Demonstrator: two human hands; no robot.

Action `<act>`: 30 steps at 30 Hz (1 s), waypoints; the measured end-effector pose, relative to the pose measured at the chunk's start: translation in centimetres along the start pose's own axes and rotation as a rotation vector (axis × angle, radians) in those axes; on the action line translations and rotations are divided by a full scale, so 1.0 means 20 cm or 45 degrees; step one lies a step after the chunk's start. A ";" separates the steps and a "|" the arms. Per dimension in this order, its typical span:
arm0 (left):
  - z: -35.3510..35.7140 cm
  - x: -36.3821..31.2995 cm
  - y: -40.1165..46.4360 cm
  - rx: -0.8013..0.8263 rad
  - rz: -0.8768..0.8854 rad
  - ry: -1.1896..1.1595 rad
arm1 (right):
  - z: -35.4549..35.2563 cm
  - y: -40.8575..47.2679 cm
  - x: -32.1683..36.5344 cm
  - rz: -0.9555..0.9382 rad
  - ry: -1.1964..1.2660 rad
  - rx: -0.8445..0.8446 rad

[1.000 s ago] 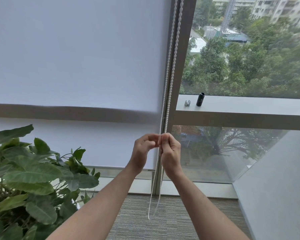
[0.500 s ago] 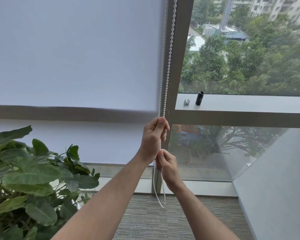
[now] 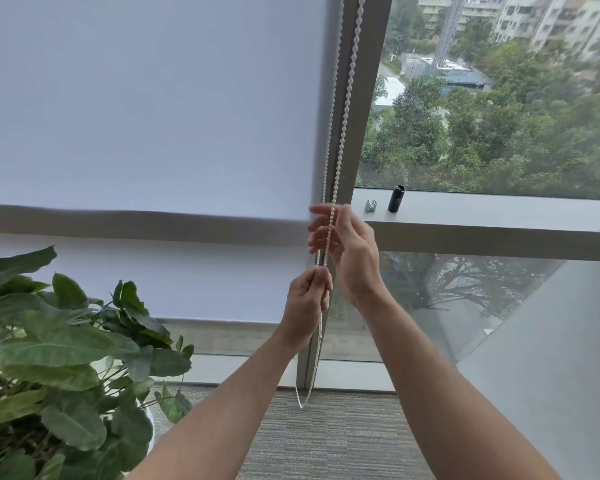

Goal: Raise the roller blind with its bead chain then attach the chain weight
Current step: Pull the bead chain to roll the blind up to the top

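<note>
Leaves fill your potted plant (image 3: 59, 358) at lower left, while your left hand (image 3: 307, 301) pinches the bead chain (image 3: 342, 133) low beside the frame and your right hand (image 3: 350, 251) spreads loose-fingered just above.

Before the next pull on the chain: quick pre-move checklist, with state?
1. Left hand gripping the bead chain: ok, pinched low on a strand.
2. Right hand gripping: not ok, fingers open, a strand only runs between them.
3. Blind hem raised enough: not ok, it sits about level with the ledge; a lower white panel below still covers glass.
4. Chain loop hanging free: ok, its bottom dangles above the carpet, untangled.
5. Weight parts within reach: ok, black cylinder and silver clip stand on the ledge.
6. Plant clear of chain: ok, leaves off to the left.
</note>
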State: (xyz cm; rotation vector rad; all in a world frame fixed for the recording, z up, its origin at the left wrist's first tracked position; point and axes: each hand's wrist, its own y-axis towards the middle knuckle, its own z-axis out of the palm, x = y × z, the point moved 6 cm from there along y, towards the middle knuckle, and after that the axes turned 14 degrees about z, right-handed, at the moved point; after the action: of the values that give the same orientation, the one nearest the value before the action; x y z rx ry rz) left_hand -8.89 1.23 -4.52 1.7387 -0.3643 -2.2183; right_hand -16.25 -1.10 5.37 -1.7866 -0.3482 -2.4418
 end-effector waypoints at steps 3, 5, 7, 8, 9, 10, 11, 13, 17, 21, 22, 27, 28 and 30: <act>0.00 0.04 -0.04 0.017 -0.040 0.016 | 0.06 0.04 0.10 -0.046 0.028 -0.027; -0.01 0.06 -0.06 0.019 -0.063 0.038 | 0.07 0.04 0.09 -0.055 0.019 -0.084; -0.02 0.08 -0.07 0.043 -0.074 0.087 | 0.05 0.02 0.06 -0.102 -0.020 -0.154; -0.02 0.08 -0.08 0.065 -0.083 0.113 | 0.03 0.00 0.04 -0.126 -0.031 -0.184; -0.03 0.08 -0.08 0.089 -0.092 0.135 | 0.01 -0.01 0.02 -0.137 -0.029 -0.210; -0.03 0.09 -0.09 0.106 -0.096 0.147 | 0.00 -0.02 0.00 -0.141 -0.026 -0.230; -0.03 0.09 -0.10 0.116 -0.094 0.151 | -0.01 -0.03 -0.02 -0.143 -0.034 -0.241; -0.05 0.09 -0.12 0.137 -0.090 0.157 | -0.01 -0.04 -0.05 -0.146 -0.069 -0.255; -0.09 0.10 -0.13 0.210 -0.082 0.203 | -0.03 -0.06 -0.12 -0.135 -0.120 -0.284; -0.16 0.10 -0.08 0.143 -0.104 0.160 | -0.08 -0.10 -0.23 -0.085 -0.204 -0.322; -0.17 0.09 -0.06 0.099 -0.091 0.148 | -0.09 -0.11 -0.27 -0.067 -0.218 -0.323; -0.17 -0.07 0.06 -0.032 0.041 0.046 | -0.16 -0.16 -0.49 0.075 -0.253 -0.336; -0.14 -0.11 0.08 -0.012 0.069 0.027 | -0.17 -0.16 -0.52 0.097 -0.264 -0.353; -0.07 -0.17 0.11 0.043 0.113 0.008 | -0.18 -0.15 -0.55 0.110 -0.269 -0.374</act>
State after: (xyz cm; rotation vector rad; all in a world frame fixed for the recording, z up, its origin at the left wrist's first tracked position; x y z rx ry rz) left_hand -6.67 0.40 -0.92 1.7112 -0.4711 -2.1560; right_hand -16.84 0.37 -6.47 -2.1326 0.0789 -2.3492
